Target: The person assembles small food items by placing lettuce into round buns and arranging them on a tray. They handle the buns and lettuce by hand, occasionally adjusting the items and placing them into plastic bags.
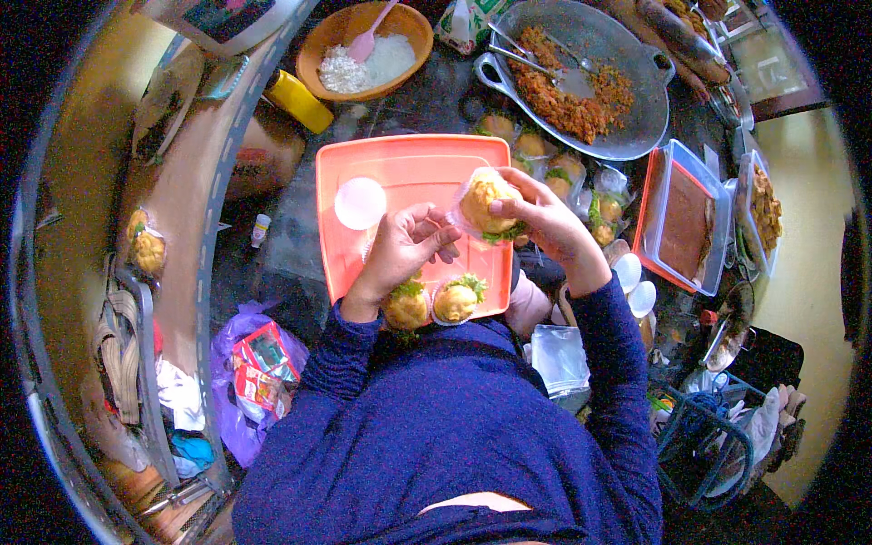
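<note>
My right hand (549,222) holds a filled bun (486,202) with lettuce at its lower edge and a pale frilled paper liner against its side. Close by on the left, my left hand (404,243) has its fingers loosely curled and apart, the tips near the liner; whether they touch it I cannot tell. Under both hands lies an orange plastic lid (400,159). A flat round white paper liner (361,203) rests on its left part. Along the near edge sit a bun with lettuce (457,298) in its liner and another bun (406,307), partly behind my left wrist.
Beyond the lid stand wrapped buns (563,173), a large metal pan (649,109) of orange-brown filling and a bowl (413,27) of white powder with a pink spoon. Plastic containers (695,213) are at right, a purple bag (238,418) at left, a crate (699,454) at lower right.
</note>
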A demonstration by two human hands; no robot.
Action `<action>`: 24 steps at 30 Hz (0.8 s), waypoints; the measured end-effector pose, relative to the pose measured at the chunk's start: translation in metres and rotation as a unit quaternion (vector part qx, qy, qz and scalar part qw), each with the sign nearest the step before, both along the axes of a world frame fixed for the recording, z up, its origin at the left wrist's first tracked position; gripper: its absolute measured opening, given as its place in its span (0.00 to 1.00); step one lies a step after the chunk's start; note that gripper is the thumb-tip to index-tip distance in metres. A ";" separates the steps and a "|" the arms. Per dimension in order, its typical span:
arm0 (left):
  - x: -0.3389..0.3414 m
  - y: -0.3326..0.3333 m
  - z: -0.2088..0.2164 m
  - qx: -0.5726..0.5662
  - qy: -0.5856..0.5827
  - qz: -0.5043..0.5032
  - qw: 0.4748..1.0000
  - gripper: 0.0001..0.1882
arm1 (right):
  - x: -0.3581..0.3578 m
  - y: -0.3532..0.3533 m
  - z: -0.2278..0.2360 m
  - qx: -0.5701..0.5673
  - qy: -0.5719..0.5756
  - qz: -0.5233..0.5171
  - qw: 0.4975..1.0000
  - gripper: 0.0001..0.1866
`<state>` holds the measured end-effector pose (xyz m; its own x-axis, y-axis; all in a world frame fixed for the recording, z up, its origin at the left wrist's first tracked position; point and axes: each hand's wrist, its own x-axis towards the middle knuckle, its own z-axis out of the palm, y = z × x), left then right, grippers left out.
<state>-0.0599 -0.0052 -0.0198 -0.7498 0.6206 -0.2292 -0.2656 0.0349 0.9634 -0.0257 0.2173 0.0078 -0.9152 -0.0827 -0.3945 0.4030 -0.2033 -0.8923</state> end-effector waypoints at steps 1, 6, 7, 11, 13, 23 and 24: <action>0.001 0.000 0.000 -0.002 0.006 -0.007 1.000 0.08 | 0.001 -0.001 0.003 -0.004 -0.011 0.010 1.000 0.33; 0.003 -0.001 -0.001 0.016 -0.034 -0.013 0.999 0.12 | 0.000 -0.003 0.013 -0.042 -0.030 0.068 0.996 0.38; 0.004 0.000 -0.002 0.018 -0.032 -0.011 0.999 0.12 | 0.001 -0.003 0.014 -0.040 -0.035 0.071 0.996 0.38; 0.004 0.001 -0.007 0.026 -0.038 -0.015 0.999 0.13 | 0.002 0.001 0.015 -0.025 -0.013 0.121 0.992 0.36; 0.004 0.001 -0.009 0.031 -0.049 -0.022 0.998 0.15 | 0.000 0.004 0.016 0.012 0.004 0.153 0.988 0.36; 0.001 0.001 -0.011 0.041 -0.076 -0.057 0.995 0.17 | -0.008 0.010 0.014 0.032 0.044 0.189 0.981 0.34; 0.001 0.000 -0.011 0.045 -0.073 -0.062 0.994 0.17 | -0.008 0.011 0.014 0.015 0.052 0.195 0.979 0.34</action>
